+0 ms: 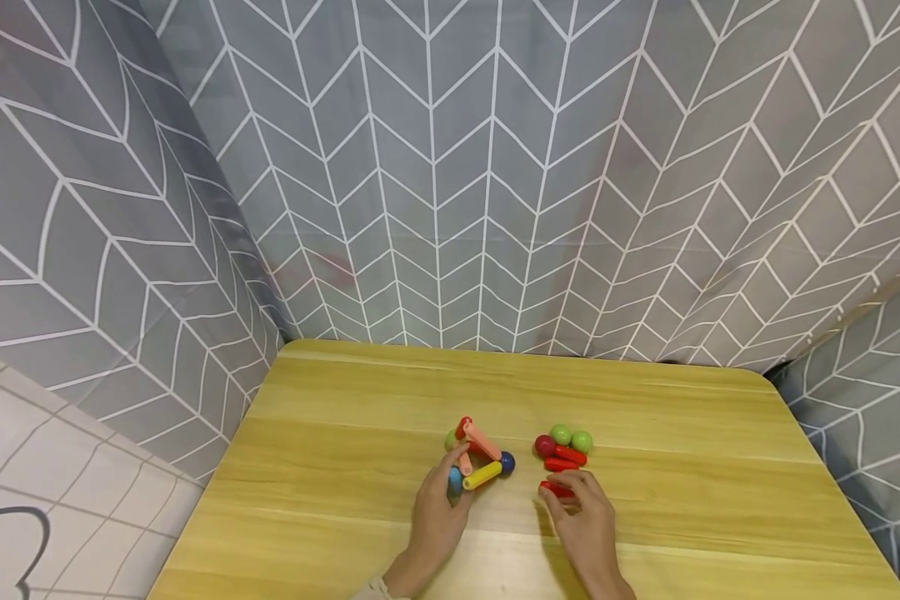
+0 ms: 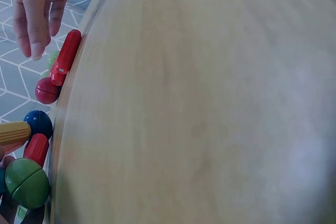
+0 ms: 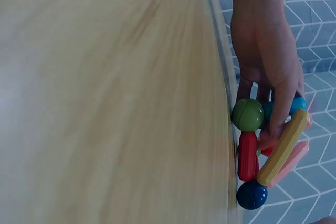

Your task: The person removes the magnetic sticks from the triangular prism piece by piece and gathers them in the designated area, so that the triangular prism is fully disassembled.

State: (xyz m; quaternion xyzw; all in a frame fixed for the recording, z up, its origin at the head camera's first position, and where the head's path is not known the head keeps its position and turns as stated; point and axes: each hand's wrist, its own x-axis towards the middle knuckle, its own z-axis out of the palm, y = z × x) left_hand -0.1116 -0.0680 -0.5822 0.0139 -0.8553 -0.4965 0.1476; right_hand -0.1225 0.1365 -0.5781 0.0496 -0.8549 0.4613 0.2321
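Note:
My left hand (image 1: 437,510) grips a frame of toy rods and balls, its thumb and fingers round the near left side. The frame joins a yellow rod (image 1: 483,476), pink rods (image 1: 483,442), red rods (image 3: 247,156), a dark blue ball (image 1: 507,462), a light blue ball (image 1: 455,480) and a green ball (image 3: 248,115). My right hand (image 1: 589,518) hovers over a loose red rod (image 1: 557,490), thumb and fingers spread either side of it. From the left wrist view, those fingers hang apart from the red rod (image 2: 69,52) on the table.
Beyond my right hand lie two more red rods (image 1: 570,455), a dark red ball (image 1: 545,446) and two green balls (image 1: 561,434). Everything rests on a wood-grain table (image 1: 330,433). A grey curtain (image 1: 465,208) with white lines hangs behind its far edge.

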